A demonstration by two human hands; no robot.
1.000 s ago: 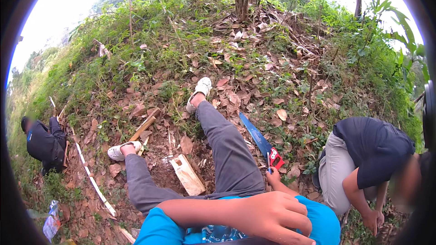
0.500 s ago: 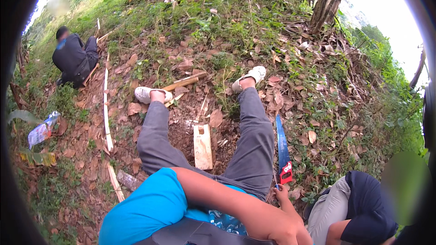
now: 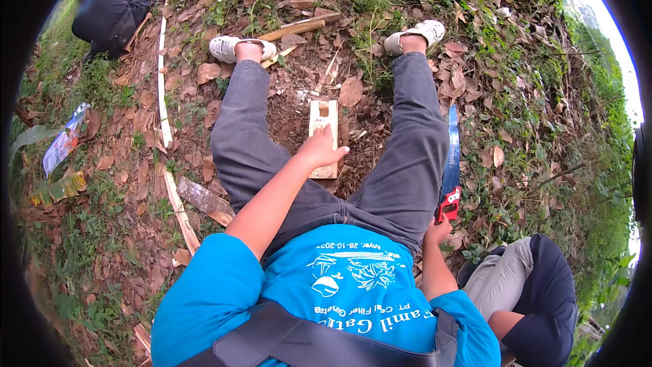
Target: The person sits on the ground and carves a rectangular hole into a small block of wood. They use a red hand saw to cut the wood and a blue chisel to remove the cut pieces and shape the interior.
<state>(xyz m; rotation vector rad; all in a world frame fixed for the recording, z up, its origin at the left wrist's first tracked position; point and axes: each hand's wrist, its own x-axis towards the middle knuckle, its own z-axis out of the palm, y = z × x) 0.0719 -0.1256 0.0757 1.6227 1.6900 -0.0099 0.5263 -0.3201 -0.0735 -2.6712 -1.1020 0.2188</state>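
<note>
Between knees (image 3: 234, 132) set wide, a notched wooden block (image 3: 316, 124) is lying under the left hand (image 3: 322, 151)

That hand is showing loosely open, thumb apart, gripping nothing visible; I cannot tell whether it is touching. Beside the right leg (image 3: 422, 143), the saw (image 3: 451, 156) is lying handle toward the right hand (image 3: 438, 232), presumably for easy reach; I cannot tell whether that one is gripping.

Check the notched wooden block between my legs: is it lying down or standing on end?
The wooden block is lying down: its long notched face is turned upward, with your left hand over it.
</note>
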